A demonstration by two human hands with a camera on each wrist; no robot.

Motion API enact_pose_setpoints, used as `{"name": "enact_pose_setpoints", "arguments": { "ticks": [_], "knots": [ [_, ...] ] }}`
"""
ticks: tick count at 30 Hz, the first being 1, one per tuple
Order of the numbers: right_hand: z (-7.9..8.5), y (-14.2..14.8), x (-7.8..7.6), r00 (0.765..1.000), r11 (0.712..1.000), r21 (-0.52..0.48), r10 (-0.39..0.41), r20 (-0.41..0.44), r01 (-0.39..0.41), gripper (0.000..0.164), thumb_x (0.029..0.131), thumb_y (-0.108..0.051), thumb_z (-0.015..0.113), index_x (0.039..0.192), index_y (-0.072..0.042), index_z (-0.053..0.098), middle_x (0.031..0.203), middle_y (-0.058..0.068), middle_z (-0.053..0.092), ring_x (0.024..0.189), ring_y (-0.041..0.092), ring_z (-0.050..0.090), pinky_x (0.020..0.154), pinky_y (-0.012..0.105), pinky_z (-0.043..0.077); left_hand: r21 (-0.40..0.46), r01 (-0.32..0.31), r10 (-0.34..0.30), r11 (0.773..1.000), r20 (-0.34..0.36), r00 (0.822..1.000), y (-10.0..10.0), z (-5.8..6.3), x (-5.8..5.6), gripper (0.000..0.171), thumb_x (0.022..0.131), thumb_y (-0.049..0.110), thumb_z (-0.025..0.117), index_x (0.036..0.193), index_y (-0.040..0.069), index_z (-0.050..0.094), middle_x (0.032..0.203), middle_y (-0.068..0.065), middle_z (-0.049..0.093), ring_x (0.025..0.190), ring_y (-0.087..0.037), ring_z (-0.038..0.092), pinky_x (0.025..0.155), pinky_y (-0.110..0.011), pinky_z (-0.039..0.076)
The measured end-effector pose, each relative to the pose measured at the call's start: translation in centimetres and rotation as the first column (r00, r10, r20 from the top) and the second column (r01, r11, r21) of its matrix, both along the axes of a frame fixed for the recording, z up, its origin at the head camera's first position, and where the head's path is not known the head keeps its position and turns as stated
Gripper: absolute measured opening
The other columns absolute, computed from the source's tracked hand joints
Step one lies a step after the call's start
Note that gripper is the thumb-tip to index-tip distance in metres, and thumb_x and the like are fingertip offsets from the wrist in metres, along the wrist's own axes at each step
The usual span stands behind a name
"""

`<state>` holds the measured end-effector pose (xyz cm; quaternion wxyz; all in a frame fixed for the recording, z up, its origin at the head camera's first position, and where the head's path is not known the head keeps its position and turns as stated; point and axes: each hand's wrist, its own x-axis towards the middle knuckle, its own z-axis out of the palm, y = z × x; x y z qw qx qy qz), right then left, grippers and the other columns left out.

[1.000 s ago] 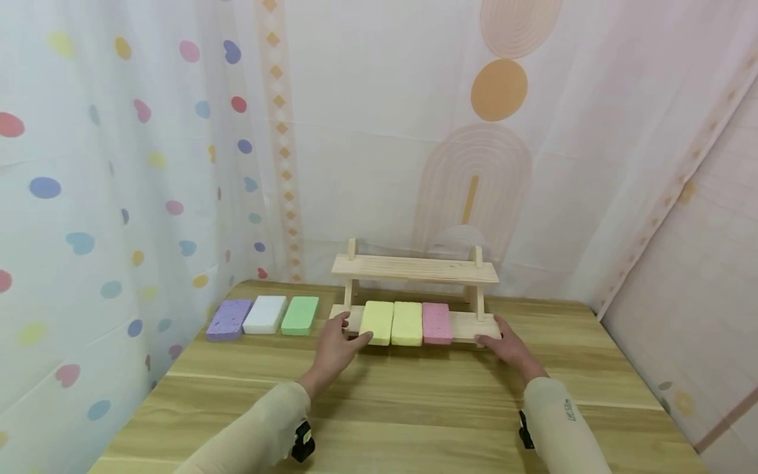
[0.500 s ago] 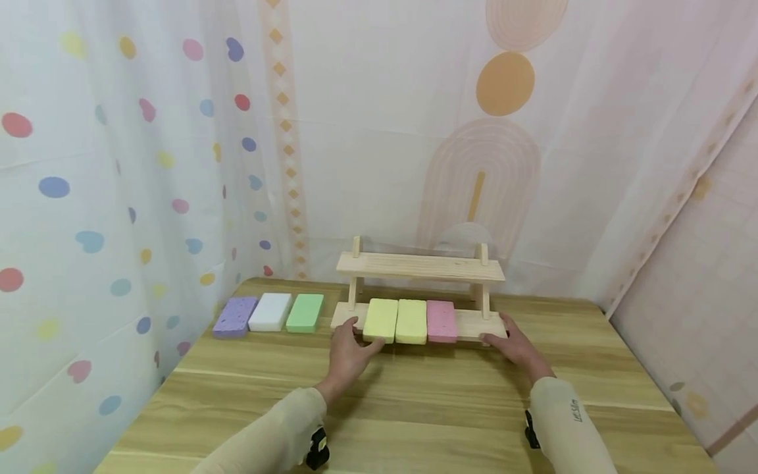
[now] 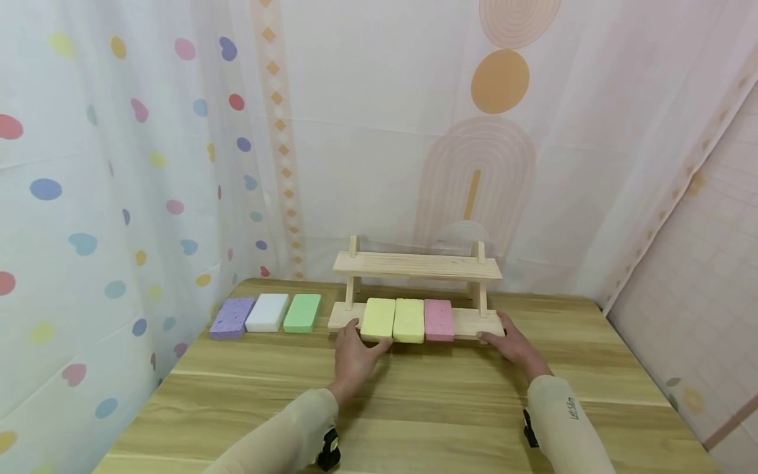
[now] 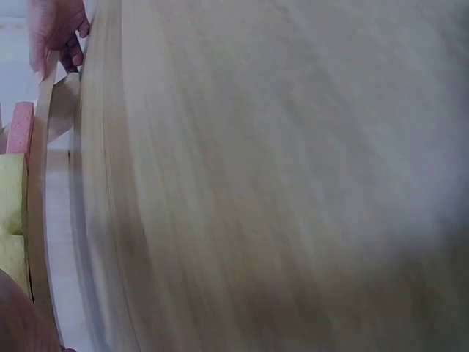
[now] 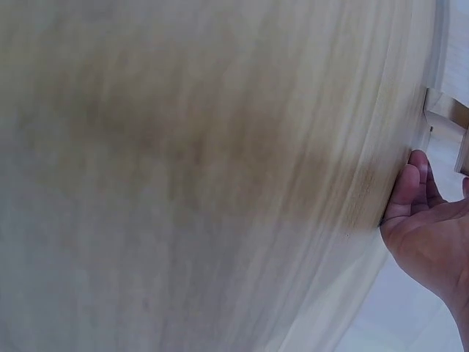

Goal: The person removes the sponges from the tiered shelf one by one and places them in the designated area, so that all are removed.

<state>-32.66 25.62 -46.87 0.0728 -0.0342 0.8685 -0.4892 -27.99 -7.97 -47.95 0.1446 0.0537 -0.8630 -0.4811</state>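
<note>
Laterally, the rack (image 3: pixel 417 264) spans lengthwise from the left hand (image 3: pixel 353 359), thumb and fingers apart, grip indeterminate, to the right hand (image 3: pixel 514 345), fingers clamped on the rack's end.

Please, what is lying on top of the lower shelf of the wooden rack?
Two yellow sponges and one pink sponge lie on the lower shelf; its surface under them is covered from view.

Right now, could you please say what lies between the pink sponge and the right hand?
In the head view, the lower board lies there without a sponge, a wooden upright standing toward its back.
</note>
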Motion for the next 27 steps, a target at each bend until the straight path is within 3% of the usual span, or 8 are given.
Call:
{"name": "enact_pose_setpoints", "arguments": {
  "ticks": [10,27],
  "knots": [
    [-0.1,-0.1,0.0,1.0,1.0,-0.006,0.012,-0.008,-0.012,0.094,0.097,-0.038,0.062,0.157,0.001,0.0,0.156,0.032,0.018,0.141,0.046,0.022,0.113,0.061,0.018,-0.007,-0.052,0.052,0.999,0.027,0.998,0.6,-0.2,-0.4,0.091,0.076,0.048,0.083,0.141,0.0,0.04,0.132,-0.024,0.045,0.113,-0.039,0.052,0.095,-0.052,0.044],
    [-0.1,-0.1,0.3,1.0,1.0,-0.02,0.016,-0.022,-0.016,0.089,0.098,-0.034,0.062,0.157,-0.001,0.005,0.154,0.031,0.023,0.139,0.045,0.027,0.112,0.06,0.023,0.029,-0.04,0.039,0.999,0.015,0.999,0.7,-0.8,-1.1,0.079,0.081,0.04,0.081,0.137,-0.001,0.043,0.127,-0.019,0.052,0.112,-0.036,0.055,0.093,-0.052,0.045]
  ]
}}
